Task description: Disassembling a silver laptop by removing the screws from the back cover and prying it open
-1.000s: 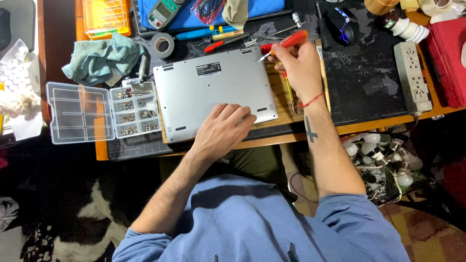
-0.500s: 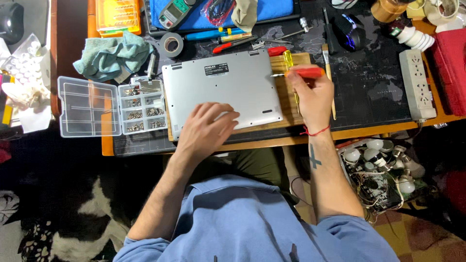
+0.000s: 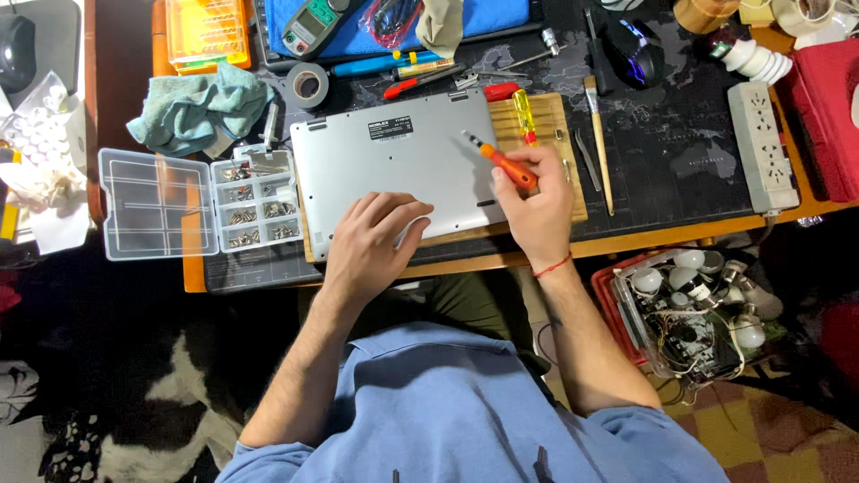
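1. The left hand (image 3: pixel 371 237) lies flat, fingers spread, on the upturned silver laptop (image 3: pixel 394 170), steadying it on the wooden board (image 3: pixel 555 134).
2. The right hand (image 3: pixel 537 201) grips the orange screwdriver (image 3: pixel 501 161), fingers clamped, tip angled at the laptop's base.
3. An open screw box (image 3: pixel 192 201) sits close at left.

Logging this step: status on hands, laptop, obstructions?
Left hand flat on the upturned silver laptop, no grip. Right hand holds orange screwdriver, tip over the base. Yellow screwdriver lies beside the laptop; nothing blocking.
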